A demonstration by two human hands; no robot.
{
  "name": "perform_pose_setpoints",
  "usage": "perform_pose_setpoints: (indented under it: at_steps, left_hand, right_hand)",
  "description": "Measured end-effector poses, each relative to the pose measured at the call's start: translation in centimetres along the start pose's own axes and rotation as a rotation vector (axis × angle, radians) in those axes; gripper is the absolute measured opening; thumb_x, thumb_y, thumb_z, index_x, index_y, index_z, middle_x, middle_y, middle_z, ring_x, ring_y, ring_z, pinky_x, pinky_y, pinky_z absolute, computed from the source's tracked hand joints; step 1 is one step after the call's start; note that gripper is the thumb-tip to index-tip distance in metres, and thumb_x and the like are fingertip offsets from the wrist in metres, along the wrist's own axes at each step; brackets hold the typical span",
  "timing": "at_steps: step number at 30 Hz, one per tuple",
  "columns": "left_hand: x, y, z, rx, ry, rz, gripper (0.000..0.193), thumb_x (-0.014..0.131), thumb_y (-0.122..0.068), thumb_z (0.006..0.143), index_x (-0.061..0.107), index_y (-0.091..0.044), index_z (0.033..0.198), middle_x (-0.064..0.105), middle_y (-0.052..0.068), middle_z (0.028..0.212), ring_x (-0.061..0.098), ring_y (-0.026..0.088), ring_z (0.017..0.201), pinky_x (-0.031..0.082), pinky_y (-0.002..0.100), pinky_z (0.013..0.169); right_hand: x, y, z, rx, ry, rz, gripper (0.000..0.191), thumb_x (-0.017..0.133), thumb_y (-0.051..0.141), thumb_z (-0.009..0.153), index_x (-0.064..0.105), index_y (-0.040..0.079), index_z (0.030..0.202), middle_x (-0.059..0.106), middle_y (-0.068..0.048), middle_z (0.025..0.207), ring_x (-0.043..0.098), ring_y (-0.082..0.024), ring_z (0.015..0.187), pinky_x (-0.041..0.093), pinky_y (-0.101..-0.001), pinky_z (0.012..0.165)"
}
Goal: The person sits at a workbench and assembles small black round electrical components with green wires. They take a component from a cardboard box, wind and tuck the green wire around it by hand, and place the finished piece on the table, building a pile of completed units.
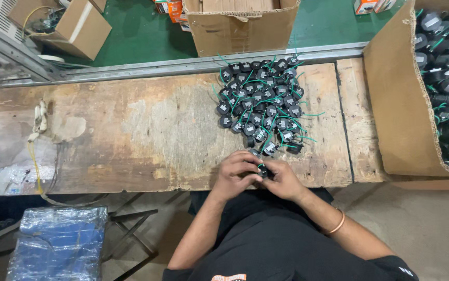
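Wearing a black shirt (281, 244) and a copper bangle (337, 224) on the right wrist, a person is leaning over the near edge of a worn wooden table (146, 135). Both hands are working close together at that edge: the left hand (237, 171) and the right hand (281, 179) are closing from either side on one small black part (262, 170) with a green wire, fingertips nearly meeting over it. How firmly each hand is gripping it is hard to tell, since the fingers are hiding most of the part.

Just beyond the hands, a pile (261, 101) of like black parts with green wires is spreading from near the hands toward the table's far edge. At the table's right end, a large open carton (401, 104) is leaning on its side, holding many more of the same parts. A knotted cord (40, 117) is lying toward the table's left end, trailing a yellow wire over the near edge.

Off the table, a blue plastic-wrapped bundle (58, 244) is sitting at the near left, and cardboard boxes (240, 23) are standing on the green floor (141, 34) past the far edge.
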State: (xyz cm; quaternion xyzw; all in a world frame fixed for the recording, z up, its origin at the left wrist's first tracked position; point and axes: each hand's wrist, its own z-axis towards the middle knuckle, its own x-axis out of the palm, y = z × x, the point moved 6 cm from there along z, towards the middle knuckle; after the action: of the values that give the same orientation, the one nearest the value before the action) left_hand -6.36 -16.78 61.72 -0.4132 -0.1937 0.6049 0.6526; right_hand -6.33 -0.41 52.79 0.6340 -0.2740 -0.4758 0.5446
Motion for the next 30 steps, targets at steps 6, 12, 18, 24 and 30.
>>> perform_pose_setpoints:
  at_steps: [6,12,18,24,30]
  left_hand:
    - [0.9,4.8,-2.6,-0.425,-0.217,-0.482,0.024,0.084,-0.012,0.083,0.061,-0.005,0.086,0.067,0.006,0.098,0.063,0.014,0.092,0.052,0.03,0.08]
    - [-4.8,6.1,1.2,-0.406,-0.447,0.196,0.015,0.083,-0.013,0.09,0.073,-0.002,0.094,0.071,0.007,0.1,0.065,0.016,0.083,0.052,0.029,0.073]
    - [-3.0,4.5,4.7,-0.338,-0.401,0.359,0.016,0.081,-0.004,0.081,0.072,-0.002,0.094,0.066,0.009,0.104,0.067,0.022,0.088,0.056,0.031,0.07]
    - [-3.4,0.9,2.8,-0.082,-0.428,0.274,0.014,0.075,0.003,0.089,0.068,-0.003,0.1,0.071,0.01,0.108,0.071,0.025,0.1,0.058,0.036,0.088]
    - [-0.2,-3.7,2.2,0.081,-0.164,0.194,0.026,0.069,0.01,0.079,0.069,-0.004,0.101,0.071,0.009,0.103,0.071,0.029,0.095,0.058,0.038,0.084]
  right_hand:
    - [-0.1,3.7,0.1,-0.251,-0.044,-0.074,0.027,0.075,0.006,0.078,0.07,0.002,0.105,0.076,-0.013,0.097,0.076,-0.026,0.087,0.059,-0.0355,0.077]
    - [-0.6,7.2,0.4,-0.405,-0.094,-0.017,0.027,0.078,0.003,0.08,0.067,0.005,0.105,0.075,-0.012,0.109,0.074,-0.029,0.103,0.057,-0.0382,0.091]
    - [-0.4,7.6,0.3,-0.488,-0.08,-0.086,0.033,0.069,-0.002,0.081,0.064,0.005,0.114,0.069,-0.014,0.122,0.069,-0.032,0.111,0.055,-0.0394,0.097]
    - [-1.4,4.6,0.1,-0.262,-0.116,0.113,0.043,0.076,0.001,0.085,0.063,0.005,0.126,0.073,-0.008,0.11,0.073,-0.023,0.098,0.057,-0.0373,0.091]
    - [-1.0,3.9,-0.7,-0.357,-0.111,-0.023,0.06,0.079,0.008,0.08,0.054,0.001,0.135,0.069,-0.016,0.11,0.07,-0.028,0.099,0.055,-0.0353,0.088]
